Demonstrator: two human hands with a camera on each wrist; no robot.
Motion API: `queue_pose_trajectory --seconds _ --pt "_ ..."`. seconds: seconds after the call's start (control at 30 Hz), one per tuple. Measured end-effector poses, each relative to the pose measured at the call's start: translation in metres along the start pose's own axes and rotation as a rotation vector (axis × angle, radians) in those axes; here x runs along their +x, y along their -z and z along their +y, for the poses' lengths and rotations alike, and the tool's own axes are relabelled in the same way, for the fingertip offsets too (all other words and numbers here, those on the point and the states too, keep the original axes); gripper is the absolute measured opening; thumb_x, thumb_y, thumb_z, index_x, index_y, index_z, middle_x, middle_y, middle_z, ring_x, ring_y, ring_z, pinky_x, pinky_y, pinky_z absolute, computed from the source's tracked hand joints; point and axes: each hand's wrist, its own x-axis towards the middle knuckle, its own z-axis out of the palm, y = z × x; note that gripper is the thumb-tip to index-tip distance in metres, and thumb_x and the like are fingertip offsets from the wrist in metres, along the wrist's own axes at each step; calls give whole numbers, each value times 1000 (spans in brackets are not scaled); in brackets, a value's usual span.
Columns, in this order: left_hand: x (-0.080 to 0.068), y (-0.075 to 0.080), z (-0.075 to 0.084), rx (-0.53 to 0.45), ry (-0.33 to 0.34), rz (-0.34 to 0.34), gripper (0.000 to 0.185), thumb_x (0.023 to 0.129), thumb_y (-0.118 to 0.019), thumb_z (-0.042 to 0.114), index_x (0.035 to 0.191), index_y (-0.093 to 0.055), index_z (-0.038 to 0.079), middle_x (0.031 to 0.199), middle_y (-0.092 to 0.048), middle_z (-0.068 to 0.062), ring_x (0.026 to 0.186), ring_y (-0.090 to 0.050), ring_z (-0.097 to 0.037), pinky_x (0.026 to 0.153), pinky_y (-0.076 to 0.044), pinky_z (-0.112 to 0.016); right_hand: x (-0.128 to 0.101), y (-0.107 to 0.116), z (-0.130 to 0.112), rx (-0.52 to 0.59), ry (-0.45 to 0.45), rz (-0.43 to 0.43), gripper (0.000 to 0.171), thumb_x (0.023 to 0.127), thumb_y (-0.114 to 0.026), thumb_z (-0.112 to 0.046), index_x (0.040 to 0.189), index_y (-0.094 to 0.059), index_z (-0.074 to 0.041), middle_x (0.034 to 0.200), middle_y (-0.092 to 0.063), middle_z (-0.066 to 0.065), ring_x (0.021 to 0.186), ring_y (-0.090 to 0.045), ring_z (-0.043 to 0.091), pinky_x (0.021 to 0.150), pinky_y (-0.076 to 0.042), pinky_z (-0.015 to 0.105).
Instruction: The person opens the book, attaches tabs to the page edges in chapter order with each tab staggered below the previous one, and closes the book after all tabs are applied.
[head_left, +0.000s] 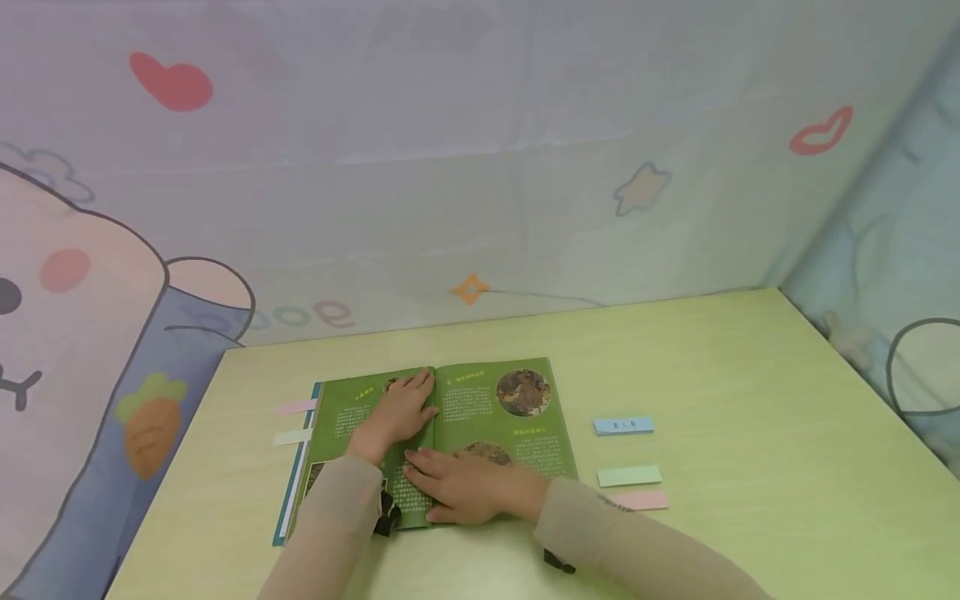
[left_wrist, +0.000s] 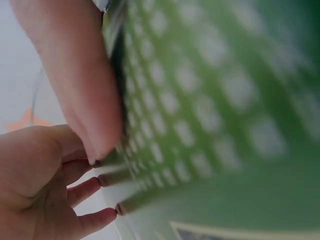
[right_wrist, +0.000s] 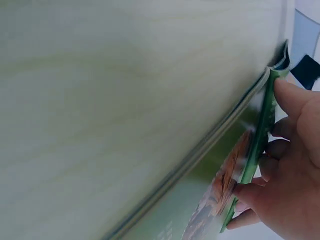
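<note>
Pressing the book (head_left: 467,417) called for evenness: left hand (head_left: 397,417) and right hand (head_left: 474,487) lay near the fold (head_left: 434,435), fingers (head_left: 433,482) extended, gripping nothing.

Soft light; left-wrist view: page print (left_wrist: 170,101) blurred.

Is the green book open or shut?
Open. The book lies spread, with green pages on both sides of its middle fold and a round photo showing.
</note>
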Motion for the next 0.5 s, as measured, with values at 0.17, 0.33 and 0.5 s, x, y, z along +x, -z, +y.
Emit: queue_pose_trajectory --seconds 0.17,0.33,0.5 --pt "4 0 -1 -39 50 -38 55 96 -53 16 140 -32 -9 146 -26 -26 131 -26 -46 106 -24 -56 3 -2 -3 -40 -35 -29 62 99 -35 -42 150 -15 -12 156 -8 6 141 -8 17 108 -28 43" --pt "8 0 0 -47 106 -67 58 94 -55 16 141 -31 -8 146 -27 -26 132 -26 -46 106 -24 -55 5 -2 -7 -70 -54 -65 62 99 -34 -43 150 -15 -14 156 -7 4 141 -8 16 107 -29 42" --pt "12 -1 5 -53 159 -84 61 94 -56 18 142 -29 -6 148 -24 -24 132 -25 -45 106 -25 -54 8 -1 -11 -146 -93 -112 62 98 -33 -46 151 -14 -18 156 -7 0 141 -7 12 107 -30 40"
